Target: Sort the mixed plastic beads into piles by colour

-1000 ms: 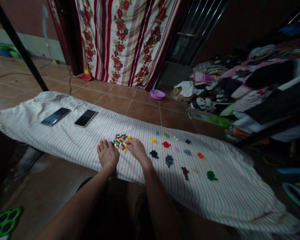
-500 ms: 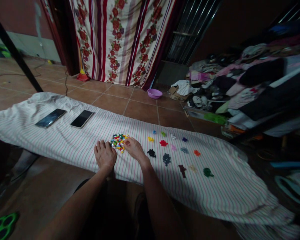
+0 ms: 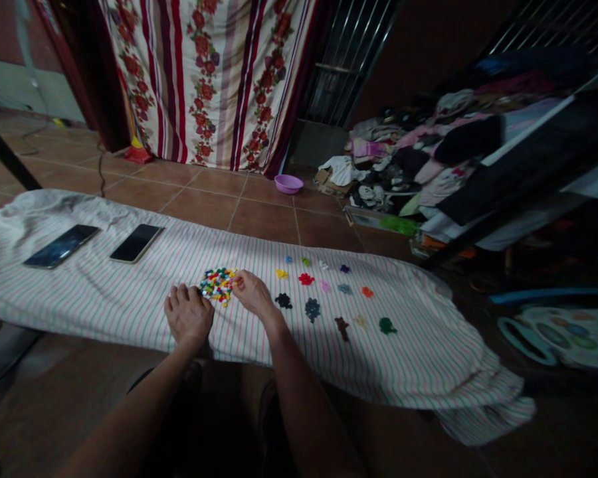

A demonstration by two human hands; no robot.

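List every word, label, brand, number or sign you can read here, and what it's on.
No readable text.
Left phone, right phone: no lettering discernible on the dark screens.
Curtain: flowers and stripes.
Clothes heap: too dim and blurred.
Mixed colored pieces: too small.

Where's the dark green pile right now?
In the head view, the dark green pile is right of centre on the striped cloth, just right of the tan pile.

Multicoloured pieces [image 3: 216,284], pink-and-green striped cloth [image 3: 408,372], purple basin [image 3: 288,185]
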